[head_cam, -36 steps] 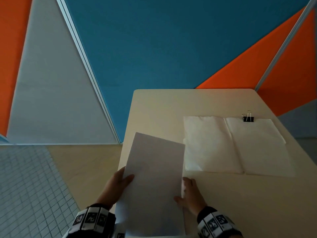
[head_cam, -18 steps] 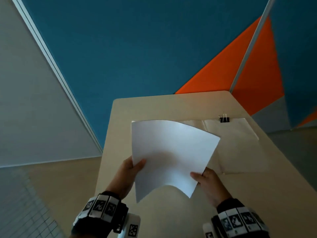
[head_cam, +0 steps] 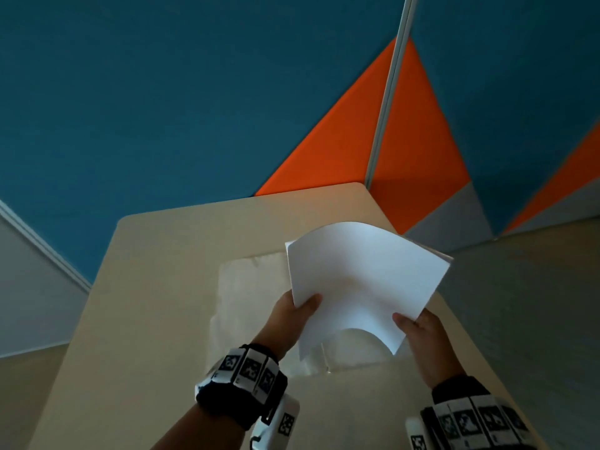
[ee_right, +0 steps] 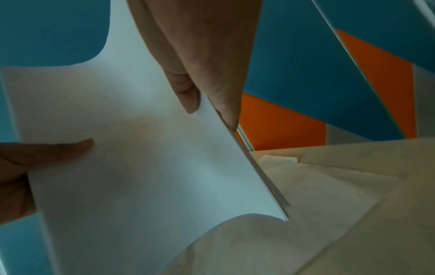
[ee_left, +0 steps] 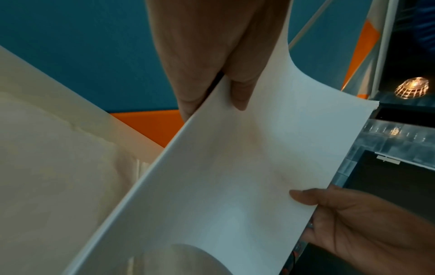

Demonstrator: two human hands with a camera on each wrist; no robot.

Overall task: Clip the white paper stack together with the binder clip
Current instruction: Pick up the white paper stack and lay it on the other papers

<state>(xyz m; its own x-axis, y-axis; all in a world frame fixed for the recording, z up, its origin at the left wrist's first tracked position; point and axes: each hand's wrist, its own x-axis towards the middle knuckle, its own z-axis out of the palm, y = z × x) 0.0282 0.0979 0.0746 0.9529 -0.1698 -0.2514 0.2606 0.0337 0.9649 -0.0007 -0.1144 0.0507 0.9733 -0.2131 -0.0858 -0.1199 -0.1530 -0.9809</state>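
The table (head_cam: 168, 287) lies below you, with a pale sheet (head_cam: 246, 287) spread flat on it. Above that you hold the stack (head_cam: 363, 280) in the air, bowed upward through its middle. Your left hand (head_cam: 292, 311) pinches its left edge, thumb on top; your right hand (head_cam: 418, 329) pinches the right edge the same way. The clip is not in view, probably hidden behind the stack. The far corner already looks fanned, so squeezing the bow tighter could slide the sheets apart, and clipping them unsquared would lock the skew in.
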